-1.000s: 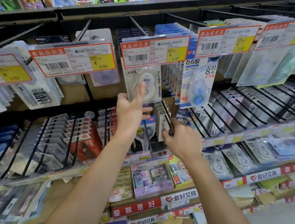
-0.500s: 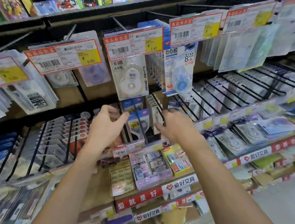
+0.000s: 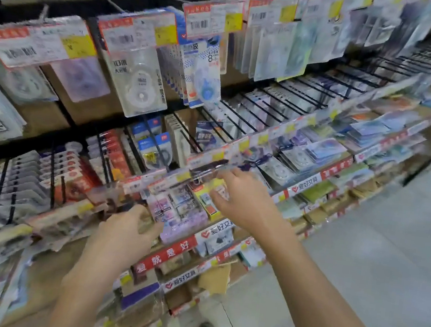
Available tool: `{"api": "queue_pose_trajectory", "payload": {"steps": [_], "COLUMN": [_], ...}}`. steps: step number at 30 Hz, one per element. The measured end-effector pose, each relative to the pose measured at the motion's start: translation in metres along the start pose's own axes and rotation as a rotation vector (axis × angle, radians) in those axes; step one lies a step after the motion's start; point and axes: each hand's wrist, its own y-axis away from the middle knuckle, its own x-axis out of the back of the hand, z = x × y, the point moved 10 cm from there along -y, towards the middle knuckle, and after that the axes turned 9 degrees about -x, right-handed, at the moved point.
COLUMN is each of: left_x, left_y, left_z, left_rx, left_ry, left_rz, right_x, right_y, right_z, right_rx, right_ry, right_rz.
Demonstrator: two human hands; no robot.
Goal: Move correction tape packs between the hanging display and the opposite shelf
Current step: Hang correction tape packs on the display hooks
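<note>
Nearest, the left hand (image 3: 126,229) curls at the shelf's front rail (image 3: 169,178); blur hides whether it holds anything. Right of it, the right hand (image 3: 244,198) pinches a clear pack (image 3: 209,169) at the rail. Above the rail, a correction tape pack (image 3: 141,83) hangs on its hook.

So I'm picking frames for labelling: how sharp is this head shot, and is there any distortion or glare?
Head view: motion blur smears nearly everything; the price tags are unreadable, and the left hand and right hand have soft edges. Wide-angle bending curves the shelf rails. Lighting is even; faint sheen only on the white correction tape pack.
</note>
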Motion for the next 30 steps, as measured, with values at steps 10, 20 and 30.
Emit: {"api": "queue_pose_trajectory", "payload": {"steps": [10,20,30], "left_x": [-0.144,-0.203,-0.225], "left_y": [0.024,0.006,-0.019], "left_z": [0.135,0.443,0.739], "left_rx": [-0.296,-0.79,-1.028], "left_ry": [-0.218,-0.401,-0.346], "left_rz": [-0.327,-0.364,-0.217], "right_x": [-0.031,0.023,0.124], "right_y": [0.127,0.215,0.26], "right_z": [0.178,0.415,0.643], "right_rx": [-0.39,-0.744,-0.949], "right_ry": [-0.047,-0.225,-0.233], "right_rz": [-0.196,-0.084,0.053]}}
